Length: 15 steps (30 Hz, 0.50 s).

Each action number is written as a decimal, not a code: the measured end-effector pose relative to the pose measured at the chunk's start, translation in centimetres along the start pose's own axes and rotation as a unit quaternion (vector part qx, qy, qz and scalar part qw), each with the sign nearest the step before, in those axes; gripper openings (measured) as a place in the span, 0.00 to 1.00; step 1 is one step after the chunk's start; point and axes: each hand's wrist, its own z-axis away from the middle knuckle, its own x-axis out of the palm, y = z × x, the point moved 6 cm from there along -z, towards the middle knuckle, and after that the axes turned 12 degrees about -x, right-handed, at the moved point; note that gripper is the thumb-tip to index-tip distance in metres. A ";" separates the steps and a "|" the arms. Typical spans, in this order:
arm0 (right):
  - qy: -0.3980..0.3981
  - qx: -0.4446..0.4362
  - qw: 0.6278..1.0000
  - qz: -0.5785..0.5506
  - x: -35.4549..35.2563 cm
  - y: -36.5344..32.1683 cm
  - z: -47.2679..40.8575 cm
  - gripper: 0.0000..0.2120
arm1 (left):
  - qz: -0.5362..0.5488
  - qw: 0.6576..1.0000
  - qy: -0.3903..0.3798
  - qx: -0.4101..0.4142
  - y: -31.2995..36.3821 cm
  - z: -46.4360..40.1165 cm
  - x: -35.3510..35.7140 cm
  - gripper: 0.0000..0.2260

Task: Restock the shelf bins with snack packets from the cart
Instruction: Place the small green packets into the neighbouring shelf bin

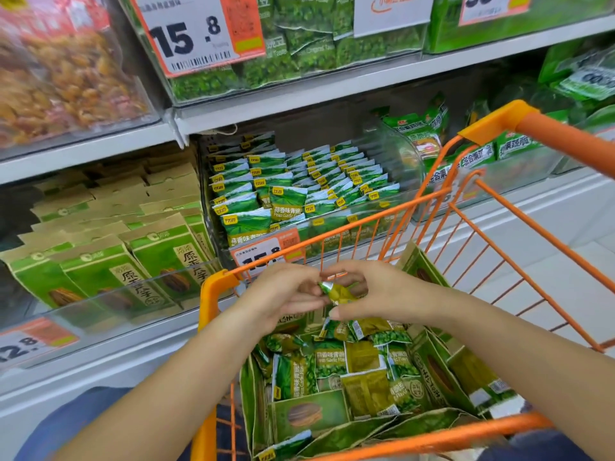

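Observation:
Over the orange wire cart (213,294), both my hands meet on one small green snack packet (337,292). My left hand (283,294) pinches its left end, and my right hand (372,291) curls round its right side. Below them the cart holds several loose green pea packets (329,359) and larger kraft-and-green seed bags (436,371). Straight ahead, the clear shelf bin (409,161) is filled with rows of matching green garlic pea packets (286,201).
A bin of kraft seed bags (100,257) sits to the left on the same shelf. The upper shelf carries green pea bags (299,44) and a 15.8 price tag (196,31). More green packs (422,131) stand to the right behind the cart's handle (565,134).

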 end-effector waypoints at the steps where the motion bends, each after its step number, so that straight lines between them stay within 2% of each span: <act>1: 0.028 -0.006 1.000 0.003 -0.5 -0.2 0.0 0.22 | 0.038 0.999 -0.017 -0.005 0.0 0.3 0.0 0.06; 3: 0.075 0.008 0.997 -0.004 -1.3 -0.4 0.2 0.18 | 0.062 0.998 -0.023 0.003 0.4 0.8 -0.4 0.06; 4: 0.087 0.025 0.996 -0.027 -1.5 -0.4 0.4 0.15 | 0.047 0.999 -0.003 0.022 0.7 1.0 -0.8 0.06; 6: 0.088 0.040 0.991 -0.096 -1.5 -0.4 0.6 0.08 | -0.021 0.995 0.053 0.081 1.8 1.6 -1.7 0.06; 8: 0.086 0.034 0.983 -0.159 -1.3 -0.7 0.7 0.10 | -0.089 0.986 0.071 0.121 2.7 2.2 -1.9 0.06; 12: 0.115 0.019 0.968 -0.224 -1.3 -1.4 0.8 0.13 | -0.163 0.980 0.018 0.112 2.7 2.9 -0.8 0.05; 15: 0.148 0.016 0.959 -0.240 -1.5 -1.4 1.1 0.08 | -0.204 0.971 0.007 0.124 2.1 2.6 0.1 0.12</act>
